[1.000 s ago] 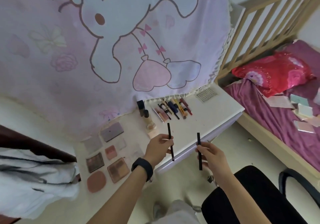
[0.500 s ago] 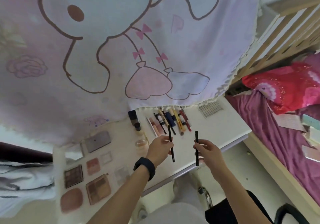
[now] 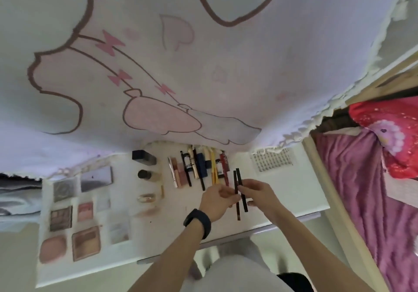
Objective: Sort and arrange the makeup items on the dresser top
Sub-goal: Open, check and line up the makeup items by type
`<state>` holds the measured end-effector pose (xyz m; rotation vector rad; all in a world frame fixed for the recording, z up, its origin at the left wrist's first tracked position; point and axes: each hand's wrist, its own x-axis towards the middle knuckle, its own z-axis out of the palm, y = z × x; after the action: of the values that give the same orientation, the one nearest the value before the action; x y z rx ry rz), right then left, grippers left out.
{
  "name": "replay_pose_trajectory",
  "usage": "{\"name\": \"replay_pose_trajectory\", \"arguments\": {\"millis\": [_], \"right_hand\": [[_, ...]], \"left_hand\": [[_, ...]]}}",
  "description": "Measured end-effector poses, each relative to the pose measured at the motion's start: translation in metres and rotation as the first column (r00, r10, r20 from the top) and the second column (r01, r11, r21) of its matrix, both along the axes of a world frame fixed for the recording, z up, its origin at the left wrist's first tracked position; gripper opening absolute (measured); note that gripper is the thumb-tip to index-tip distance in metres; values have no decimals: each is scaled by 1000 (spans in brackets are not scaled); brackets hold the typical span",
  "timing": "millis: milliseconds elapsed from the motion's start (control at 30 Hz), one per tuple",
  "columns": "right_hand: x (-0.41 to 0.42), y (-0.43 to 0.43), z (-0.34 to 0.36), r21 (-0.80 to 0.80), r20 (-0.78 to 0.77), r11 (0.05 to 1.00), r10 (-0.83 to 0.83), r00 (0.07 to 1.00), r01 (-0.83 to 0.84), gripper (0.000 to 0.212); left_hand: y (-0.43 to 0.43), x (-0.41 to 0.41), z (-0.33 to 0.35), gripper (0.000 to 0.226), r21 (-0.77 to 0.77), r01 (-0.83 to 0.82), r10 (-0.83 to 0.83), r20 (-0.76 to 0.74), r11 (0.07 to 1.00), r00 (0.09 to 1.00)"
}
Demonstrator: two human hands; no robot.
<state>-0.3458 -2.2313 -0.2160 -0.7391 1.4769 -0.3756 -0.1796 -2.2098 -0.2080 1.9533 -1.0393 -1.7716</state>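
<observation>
Head view: a person at a white bench [image 3: 282, 199] holds both hands close together over its front half. The left hand [image 3: 216, 202], with a black wristband [image 3: 198, 222] on its wrist, pinches the first dark pencil [image 3: 238, 212] between thumb and fingertips. The right hand [image 3: 260, 195] pinches the second dark pencil [image 3: 245, 205] the same way. The two pencils stand side by side between the hands, nearly touching, with their far ends pointing away from the person. Just beyond the hands lies a row of tubes and pencils [image 3: 199, 169]. Two small bottles [image 3: 146, 174] sit farther left of the left hand, and a grid of palettes [image 3: 67, 217] lies well to its left. A cartoon-print cloth [image 3: 203, 65] hangs behind the bench, and a bed [image 3: 362, 190] lies to the right of the right hand.
</observation>
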Motion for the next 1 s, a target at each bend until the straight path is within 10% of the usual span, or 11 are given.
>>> {"name": "replay_pose_trajectory", "arguments": {"millis": [367, 567, 1000], "right_hand": [[-3, -7, -29, -23, -257, 973, 216, 942, -229, 17], [2, -29, -46, -62, -530, 928, 282, 800, -368, 31], [19, -48, -81, -332, -645, 795, 202, 737, -508, 13]], "left_hand": [[-1, 4, -20, 12, -46, 169, -157, 202, 985, 967], [-18, 15, -47, 47, -274, 575, -293, 649, 771, 702], [-29, 24, -127, 50, -444, 720, -92, 815, 533, 571]]}}
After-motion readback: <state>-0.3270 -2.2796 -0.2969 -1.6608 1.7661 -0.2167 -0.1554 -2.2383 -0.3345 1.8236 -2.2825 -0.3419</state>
